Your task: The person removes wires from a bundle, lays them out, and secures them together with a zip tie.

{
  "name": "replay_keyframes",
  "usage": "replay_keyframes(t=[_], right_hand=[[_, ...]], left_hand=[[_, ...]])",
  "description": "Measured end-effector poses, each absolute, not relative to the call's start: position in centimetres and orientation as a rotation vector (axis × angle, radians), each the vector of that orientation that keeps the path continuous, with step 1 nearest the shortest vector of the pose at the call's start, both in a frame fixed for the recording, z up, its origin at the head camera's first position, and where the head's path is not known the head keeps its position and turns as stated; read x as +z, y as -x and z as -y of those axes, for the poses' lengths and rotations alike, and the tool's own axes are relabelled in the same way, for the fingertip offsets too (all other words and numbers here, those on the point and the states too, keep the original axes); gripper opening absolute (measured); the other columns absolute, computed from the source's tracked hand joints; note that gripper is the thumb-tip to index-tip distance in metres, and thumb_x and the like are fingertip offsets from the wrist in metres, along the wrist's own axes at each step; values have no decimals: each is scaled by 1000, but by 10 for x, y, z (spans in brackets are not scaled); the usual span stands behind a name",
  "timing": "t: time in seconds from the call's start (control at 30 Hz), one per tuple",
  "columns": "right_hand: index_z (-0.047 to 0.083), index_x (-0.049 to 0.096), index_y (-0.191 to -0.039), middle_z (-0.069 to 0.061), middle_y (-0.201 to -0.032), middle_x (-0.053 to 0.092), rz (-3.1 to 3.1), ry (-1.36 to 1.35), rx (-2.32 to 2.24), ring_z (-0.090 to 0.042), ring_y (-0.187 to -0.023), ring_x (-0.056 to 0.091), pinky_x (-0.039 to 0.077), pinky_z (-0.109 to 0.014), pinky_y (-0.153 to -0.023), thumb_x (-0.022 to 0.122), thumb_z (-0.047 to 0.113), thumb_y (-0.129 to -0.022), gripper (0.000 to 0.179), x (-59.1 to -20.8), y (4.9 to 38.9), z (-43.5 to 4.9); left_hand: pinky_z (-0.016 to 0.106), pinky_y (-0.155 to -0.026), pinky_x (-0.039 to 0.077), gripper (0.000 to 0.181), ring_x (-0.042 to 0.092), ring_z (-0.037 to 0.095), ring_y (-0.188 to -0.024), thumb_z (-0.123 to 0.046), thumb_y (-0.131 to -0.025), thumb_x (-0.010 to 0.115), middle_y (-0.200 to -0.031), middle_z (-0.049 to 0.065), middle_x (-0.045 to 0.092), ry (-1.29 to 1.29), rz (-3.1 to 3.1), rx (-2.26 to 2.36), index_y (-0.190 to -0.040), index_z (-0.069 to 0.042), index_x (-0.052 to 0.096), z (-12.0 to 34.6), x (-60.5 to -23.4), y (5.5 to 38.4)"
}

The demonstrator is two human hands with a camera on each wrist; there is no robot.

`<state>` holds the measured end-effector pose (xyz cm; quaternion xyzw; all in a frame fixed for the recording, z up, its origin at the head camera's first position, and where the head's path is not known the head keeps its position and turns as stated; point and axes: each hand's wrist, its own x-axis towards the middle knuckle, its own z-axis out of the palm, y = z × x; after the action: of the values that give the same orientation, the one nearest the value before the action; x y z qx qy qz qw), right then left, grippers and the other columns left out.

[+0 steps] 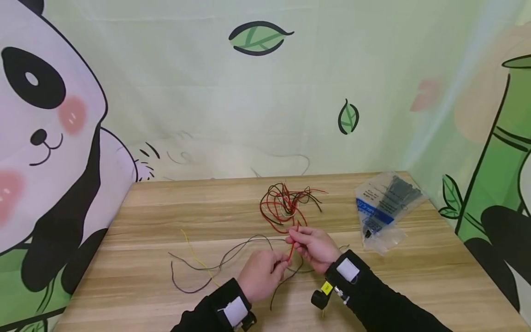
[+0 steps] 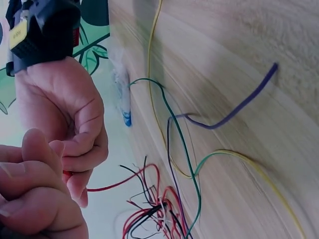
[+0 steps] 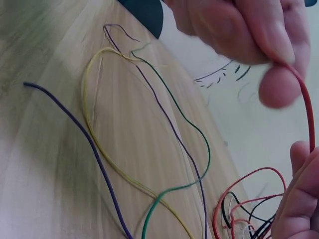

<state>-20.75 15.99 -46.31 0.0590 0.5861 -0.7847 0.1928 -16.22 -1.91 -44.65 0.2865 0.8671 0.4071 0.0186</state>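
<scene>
A length of red wire point(image 3: 307, 112) is stretched between my two hands over the table. My left hand point(image 1: 262, 275) pinches it between thumb and fingers at the nearer end. Just beyond and to the right, my right hand point(image 1: 317, 249) grips the same wire with its fingertips. The wire's far end sticks up past the right hand, close to a tangled bundle point(image 1: 285, 203) of red, black and white wires. Loose wires lie beneath the hands: a purple wire point(image 3: 175, 130), a green wire point(image 3: 192, 124) and a yellow wire point(image 3: 88, 107).
On the wooden table point(image 1: 145, 221), at the back right, lies a clear plastic bag point(image 1: 375, 212) with a blue label band and dark strips inside. A printed cloth backdrop point(image 1: 186, 92) stands behind the table. Both wrists wear black bands with cameras.
</scene>
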Motion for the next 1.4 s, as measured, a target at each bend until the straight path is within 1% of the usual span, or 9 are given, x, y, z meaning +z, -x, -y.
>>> replay_keyframes(t=[0.17, 0.3, 0.53, 0.6, 0.73, 0.87, 1.1, 1.3, 1.4], right_hand=[[-1, 62, -112, -4, -86, 69, -1683, -247, -2231, -4, -65, 57, 47, -14, -59, 63, 14, -94, 24, -463, 210, -166], [2, 63, -106, -3, -87, 69, -1659, -250, -2257, -3, -65, 58, 48, -14, -60, 61, 13, -95, 16, -464, 213, -175], [-5, 55, -122, -3, -88, 69, -1583, -320, -2318, 0, -64, 59, 48, -12, -61, 56, 10, -97, 29, -466, 221, -191], [-5, 55, -122, -3, -88, 69, -1574, -332, -2331, 0, -64, 59, 49, -11, -61, 55, 10, -98, 29, -467, 222, -194], [-1, 58, -117, -4, -90, 69, -1559, -298, -2319, 0, -67, 61, 49, -12, -64, 54, 8, -98, 22, -468, 225, -195], [3, 62, -107, -5, -91, 69, -1539, -301, -2349, -2, -71, 62, 50, -12, -67, 53, 7, -98, 14, -467, 227, -197], [0, 58, -114, -3, -90, 68, -1462, -324, -2395, -2, -73, 62, 49, -12, -69, 49, 7, -100, 18, -461, 229, -210], [5, 62, -107, -3, -91, 68, -1356, -290, -2427, -1, -73, 62, 49, -11, -70, 46, 9, -101, 18, -454, 227, -218], [6, 66, -102, -3, -90, 69, -1285, -289, -2450, -2, -74, 63, 49, -11, -70, 45, 9, -102, 21, -450, 225, -223]], left_hand=[[16, -48, 37, 13, 43, -3, -50, -4, -93, 60, -57, -13, 48, -875, -2623, 1306, -86, -6, 70, 20, -444, 156], [16, -45, 34, 13, 42, -3, -48, -6, -93, 60, -57, -13, 49, -851, -2575, 1337, -86, -8, 70, 22, -441, 149], [16, -42, 32, 14, 40, -5, -47, -7, -95, 58, -58, -14, 49, -860, -2517, 1363, -90, -9, 71, 24, -439, 136], [15, -43, 31, 14, 40, -5, -47, -7, -95, 58, -58, -15, 49, -872, -2521, 1355, -90, -10, 70, 25, -438, 134], [15, -44, 33, 14, 41, -5, -48, -6, -95, 58, -59, -15, 48, -888, -2545, 1336, -88, -12, 69, 28, -438, 130], [14, -46, 36, 14, 43, -6, -51, -5, -94, 58, -60, -16, 49, -927, -2555, 1317, -89, -11, 69, 32, -437, 126], [14, -52, 40, 15, 45, -6, -55, -5, -95, 56, -62, -16, 49, -933, -2488, 1333, -90, -12, 68, 48, -432, 117], [16, -54, 43, 14, 47, -5, -57, -8, -97, 55, -67, -14, 54, -928, -2397, 1401, -96, -11, 69, 64, -420, 113], [16, -51, 42, 15, 49, -5, -58, -10, -98, 54, -68, -14, 54, -942, -2339, 1426, -100, -11, 69, 70, -412, 112]])
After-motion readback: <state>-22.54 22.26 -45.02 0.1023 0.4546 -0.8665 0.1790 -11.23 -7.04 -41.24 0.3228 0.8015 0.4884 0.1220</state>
